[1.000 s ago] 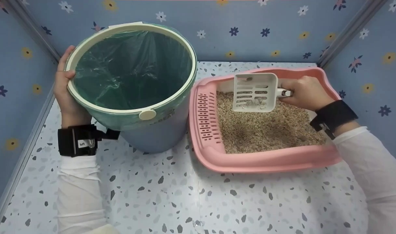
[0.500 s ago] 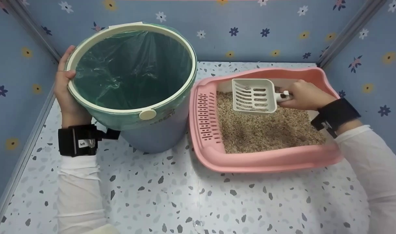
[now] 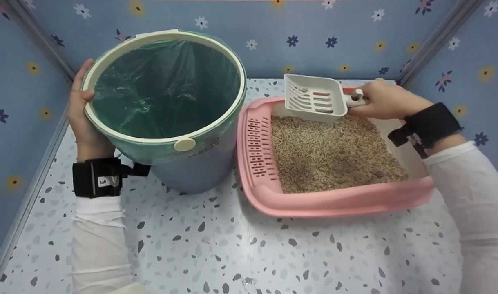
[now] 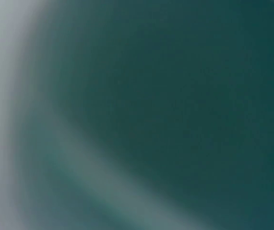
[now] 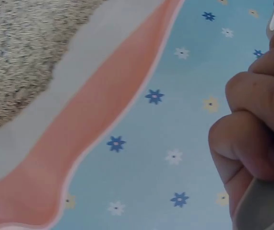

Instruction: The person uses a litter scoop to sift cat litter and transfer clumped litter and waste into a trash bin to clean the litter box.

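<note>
In the head view my left hand (image 3: 83,108) holds the trash can (image 3: 191,171) at its left side, thumb at the cream rim and fingers along the outer wall. A green plastic liner (image 3: 167,94) covers the inside of the can. My right hand (image 3: 389,98) grips the handle of a white slotted litter scoop (image 3: 314,96), held up over the back of the pink litter box (image 3: 334,204). A small bit clings to the scoop's slots. In the right wrist view my curled fingers (image 5: 252,129) wrap the scoop's handle (image 5: 266,211). Blurred green fills the left wrist view.
Tan cat litter (image 3: 330,155) lies in the box, with darker patches near the front. The box stands right of the can on the speckled floor (image 3: 216,253). Blue flowered panels (image 3: 273,24) enclose the back and both sides.
My right hand first tips the scoop, losing pale crumbs from its slots, then raises it toward the back wall. My left hand stays on the trash can.
</note>
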{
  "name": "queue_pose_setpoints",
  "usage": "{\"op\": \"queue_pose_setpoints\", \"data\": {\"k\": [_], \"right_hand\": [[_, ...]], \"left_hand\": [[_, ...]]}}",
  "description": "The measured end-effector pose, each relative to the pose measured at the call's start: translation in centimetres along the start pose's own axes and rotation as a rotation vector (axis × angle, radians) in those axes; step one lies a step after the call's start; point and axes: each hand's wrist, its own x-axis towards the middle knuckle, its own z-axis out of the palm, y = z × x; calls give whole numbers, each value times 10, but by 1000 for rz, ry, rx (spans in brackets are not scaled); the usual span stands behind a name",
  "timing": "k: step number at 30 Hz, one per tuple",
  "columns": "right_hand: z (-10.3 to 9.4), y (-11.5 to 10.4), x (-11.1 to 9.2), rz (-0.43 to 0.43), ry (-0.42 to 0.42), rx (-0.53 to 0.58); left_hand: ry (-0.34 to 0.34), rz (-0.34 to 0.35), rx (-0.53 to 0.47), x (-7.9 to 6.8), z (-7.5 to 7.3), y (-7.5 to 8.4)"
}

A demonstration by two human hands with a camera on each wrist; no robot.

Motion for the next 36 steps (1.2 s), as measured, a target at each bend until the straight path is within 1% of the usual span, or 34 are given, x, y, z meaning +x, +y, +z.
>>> {"op": "queue_pose_setpoints", "data": {"k": [5, 12, 18, 23, 28, 30, 34, 36], "right_hand": [[-20, -19, 10, -80, 27, -11], [-41, -51, 28, -152, 113, -37], [-50, -86, 48, -152, 160, -134], [-53, -115, 63, -106, 209, -193], [-49, -140, 75, -99, 312, -280], [-46, -149, 78, -111, 369, -319], [-40, -165, 82, -163, 502, -404], [-36, -171, 83, -216, 588, -460]], "left_hand": [[1, -5, 2, 0, 0, -1], [-7, 0, 26, 0, 1, -1], [-1, -5, 17, 1, 1, 0], [-3, -3, 37, 1, 0, 0], [1, -5, 15, 0, 0, 2], [4, -5, 11, 0, 0, 2], [6, 0, 20, -1, -1, 2], [8, 4, 26, -1, -1, 2]]}}
